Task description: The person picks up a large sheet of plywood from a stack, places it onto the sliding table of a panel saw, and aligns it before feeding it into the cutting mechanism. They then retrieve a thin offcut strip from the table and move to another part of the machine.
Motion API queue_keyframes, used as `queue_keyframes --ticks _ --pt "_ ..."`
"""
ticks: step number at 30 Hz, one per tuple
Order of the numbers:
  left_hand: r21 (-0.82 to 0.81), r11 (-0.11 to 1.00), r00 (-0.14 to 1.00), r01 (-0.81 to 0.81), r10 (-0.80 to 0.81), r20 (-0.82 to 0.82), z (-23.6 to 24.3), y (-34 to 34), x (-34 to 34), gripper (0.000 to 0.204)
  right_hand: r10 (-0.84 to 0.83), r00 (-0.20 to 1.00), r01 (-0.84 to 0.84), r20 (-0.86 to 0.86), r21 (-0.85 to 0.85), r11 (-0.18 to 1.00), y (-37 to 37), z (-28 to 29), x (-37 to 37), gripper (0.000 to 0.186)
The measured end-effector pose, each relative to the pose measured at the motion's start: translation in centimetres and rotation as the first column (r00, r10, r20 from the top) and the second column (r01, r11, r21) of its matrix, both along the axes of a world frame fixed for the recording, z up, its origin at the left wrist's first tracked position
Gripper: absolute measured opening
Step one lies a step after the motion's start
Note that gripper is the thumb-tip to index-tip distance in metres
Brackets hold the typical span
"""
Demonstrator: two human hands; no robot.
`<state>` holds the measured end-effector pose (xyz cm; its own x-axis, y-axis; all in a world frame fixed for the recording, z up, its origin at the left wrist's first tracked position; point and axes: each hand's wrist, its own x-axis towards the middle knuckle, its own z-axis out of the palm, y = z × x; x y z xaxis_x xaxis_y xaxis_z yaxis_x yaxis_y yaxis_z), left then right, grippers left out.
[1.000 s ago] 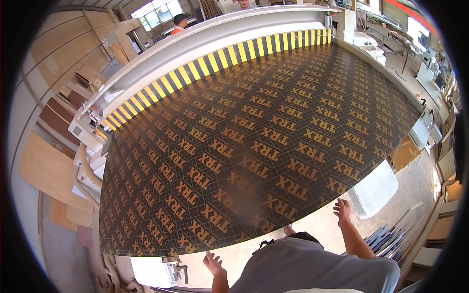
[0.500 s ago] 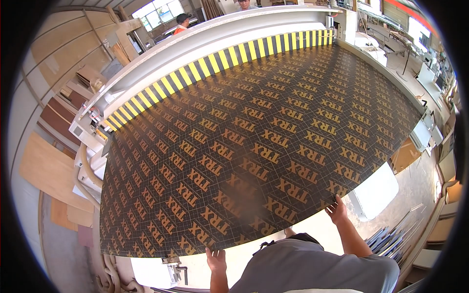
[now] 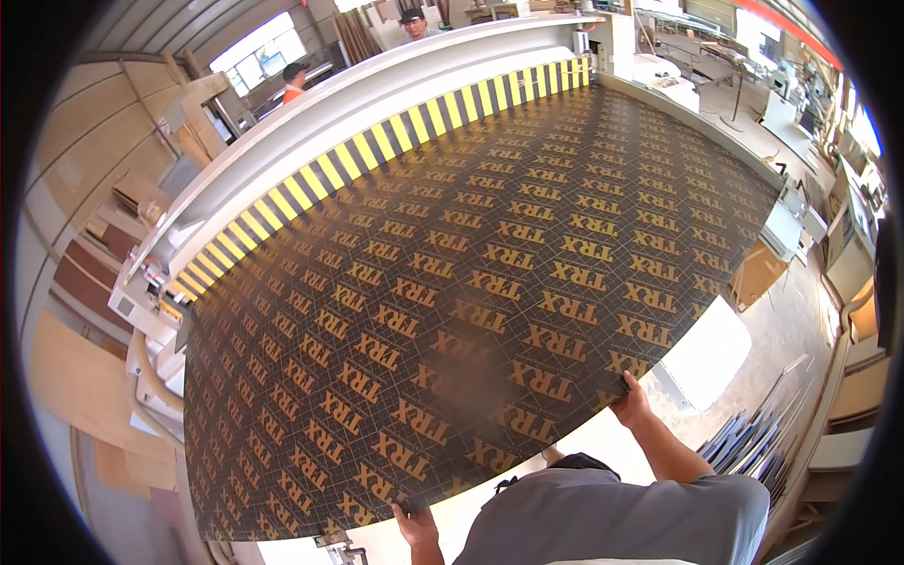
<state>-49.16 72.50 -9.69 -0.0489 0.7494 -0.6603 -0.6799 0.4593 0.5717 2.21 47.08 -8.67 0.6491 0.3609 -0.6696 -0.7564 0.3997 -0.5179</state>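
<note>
Left grip (image 3: pixel 419 532) and right grip (image 3: pixel 634 407) clasp the panel (image 3: pixel 461 292) opposite the striped guard (image 3: pixel 397 130); it looks dark, gold-printed.

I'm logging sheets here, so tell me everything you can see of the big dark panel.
The panel is a broad, thin sheet, brown-black with a slight sheen, perhaps film-faced board. Gold lettering repeats across it in slanted rows over fine, pale crossing lines. It lies roughly flat, printed face up, its far edge by the striped bar; its supports are mostly hidden. The left hand and right hand touch its near edge; any grip underneath is out of sight.
</note>
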Motion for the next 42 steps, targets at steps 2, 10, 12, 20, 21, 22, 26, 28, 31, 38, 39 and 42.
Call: queue_keyframes --ticks 2,10,12,20,21,22,26,28,31,38,39,42 --pt "0.03 1.0 1.0 -0.005 0.005 -0.012 -0.9 0.3 -0.2 0.055 -0.006 1.0 0.006 -0.001 0.047 0.999 0.4 0.5 -0.2 0.049" --pt "0.039 0.999 1.0 -0.012 0.011 0.028 -0.9 0.8 0.9 0.048 -0.047 0.999 0.047 -0.015 0.055 0.997 1.0 0.6 0.0 0.053" --pt "0.075 0.997 0.999 0.007 -0.01 0.045 0.2 0.9 2.0 0.043 -0.061 0.998 0.062 -0.026 0.047 0.997 1.2 0.3 0.3 0.053" --pt "0.054 0.998 0.996 -0.039 0.035 0.084 0.1 1.2 2.4 0.043 -0.171 0.985 0.172 -0.031 0.064 0.983 1.1 -1.4 1.2 0.056" --pt "0.06 0.997 0.997 -0.045 0.041 0.059 0.3 1.1 2.7 0.048 -0.167 0.985 0.168 -0.033 0.06 0.984 1.2 -1.2 1.2 0.056" --pt "0.065 0.997 0.998 -0.049 0.047 0.034 0.4 1.1 2.9 0.053 -0.175 0.984 0.177 -0.042 0.046 0.983 1.2 -1.0 1.3 0.055" --pt "-0.007 0.997 0.996 -0.071 0.072 0.051 1.4 1.4 3.7 0.054 -0.183 0.982 0.183 -0.039 0.006 0.983 1.1 -0.9 1.4 0.057" --pt "0.046 0.998 0.996 -0.04 0.036 0.08 1.3 1.6 3.5 0.056 -0.186 0.98 0.187 -0.072 0.001 0.982 1.5 -0.8 1.4 0.057" --pt "0.012 0.998 0.986 -0.064 0.062 0.154 1.8 1.9 4.0 0.058 -0.2 0.973 0.204 -0.113 0.021 0.979 1.5 -0.8 1.7 0.057" --pt "-0.034 0.996 0.984 -0.085 0.09 0.155 0.8 2.7 3.1 0.061 -0.21 0.958 0.194 -0.193 -0.097 0.976 3.6 3.4 1.6 0.062" --pt "-0.054 0.994 0.984 -0.092 0.099 0.147 0.4 3.1 2.9 0.061 -0.217 0.956 0.2 -0.196 -0.104 0.974 3.9 3.8 1.7 0.062" --pt "-0.116 0.989 0.993 -0.091 0.099 0.064 -0.2 3.5 2.4 0.061 -0.205 0.954 0.165 -0.221 -0.186 0.969 3.9 4.3 1.7 0.064"
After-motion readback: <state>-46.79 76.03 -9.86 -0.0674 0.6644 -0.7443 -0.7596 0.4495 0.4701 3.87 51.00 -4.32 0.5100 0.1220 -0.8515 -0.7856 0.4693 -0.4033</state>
